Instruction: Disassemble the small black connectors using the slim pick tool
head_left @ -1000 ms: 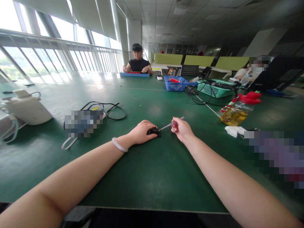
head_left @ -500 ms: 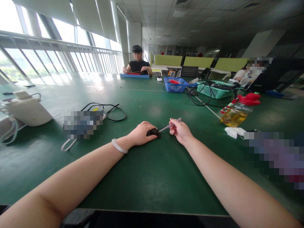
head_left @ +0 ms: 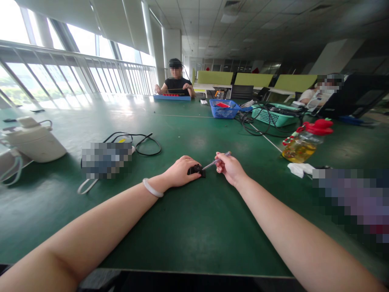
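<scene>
A small black part (head_left: 198,169) lies on the green table (head_left: 194,227) in front of me; its exact kind is too small to make out. Over its left side my left hand (head_left: 181,170) is closed, thumb along the near edge, pressing it to the table. My right hand (head_left: 230,167) grips a slim screwdriver (head_left: 210,164) with a clear handle, fingers pinched around it. The screwdriver slants down to the left, and its tip meets the right side of the black part or sits just above it.
At left are a white lidded jug (head_left: 38,142) and a blurred-out object with a black cable (head_left: 150,152). A red-lidded bottle (head_left: 300,146), tissue (head_left: 299,169), blue basket (head_left: 224,109) and green basket (head_left: 273,117) stand right. Across the table, a person (head_left: 175,83) works at a blue tray (head_left: 172,97).
My right hand and the screwdriver have shifted very slightly left. My left hand and the black part stay put. The person opposite has raised their hands a little.
</scene>
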A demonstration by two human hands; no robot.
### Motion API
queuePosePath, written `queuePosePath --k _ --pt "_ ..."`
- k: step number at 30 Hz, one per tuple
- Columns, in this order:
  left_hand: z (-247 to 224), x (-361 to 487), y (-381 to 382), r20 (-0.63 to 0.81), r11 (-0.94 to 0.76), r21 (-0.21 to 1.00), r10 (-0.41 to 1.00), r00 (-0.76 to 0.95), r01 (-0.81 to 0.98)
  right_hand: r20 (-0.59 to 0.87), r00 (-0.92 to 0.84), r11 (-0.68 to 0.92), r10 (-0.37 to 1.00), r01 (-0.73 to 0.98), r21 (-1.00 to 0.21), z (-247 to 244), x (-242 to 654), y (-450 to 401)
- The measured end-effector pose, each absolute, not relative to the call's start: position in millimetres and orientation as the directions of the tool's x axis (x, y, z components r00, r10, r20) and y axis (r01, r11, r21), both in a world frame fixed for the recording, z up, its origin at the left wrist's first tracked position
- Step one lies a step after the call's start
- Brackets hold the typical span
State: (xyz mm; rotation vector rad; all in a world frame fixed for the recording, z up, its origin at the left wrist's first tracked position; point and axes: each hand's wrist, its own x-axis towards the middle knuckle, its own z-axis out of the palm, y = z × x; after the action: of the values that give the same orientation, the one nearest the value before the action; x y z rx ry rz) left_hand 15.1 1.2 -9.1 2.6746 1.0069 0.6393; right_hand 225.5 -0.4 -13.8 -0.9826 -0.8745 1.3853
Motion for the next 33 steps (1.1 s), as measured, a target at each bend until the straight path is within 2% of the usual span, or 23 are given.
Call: queuePosePath --k 33 --pt "-10.0 14.9 1.2 0.295 -0.721 0.322 0.693 0.658 0.614 -0.116 0.099 -0.059 0.988 -0.458 -0.887 -15.1 227.7 3.4"
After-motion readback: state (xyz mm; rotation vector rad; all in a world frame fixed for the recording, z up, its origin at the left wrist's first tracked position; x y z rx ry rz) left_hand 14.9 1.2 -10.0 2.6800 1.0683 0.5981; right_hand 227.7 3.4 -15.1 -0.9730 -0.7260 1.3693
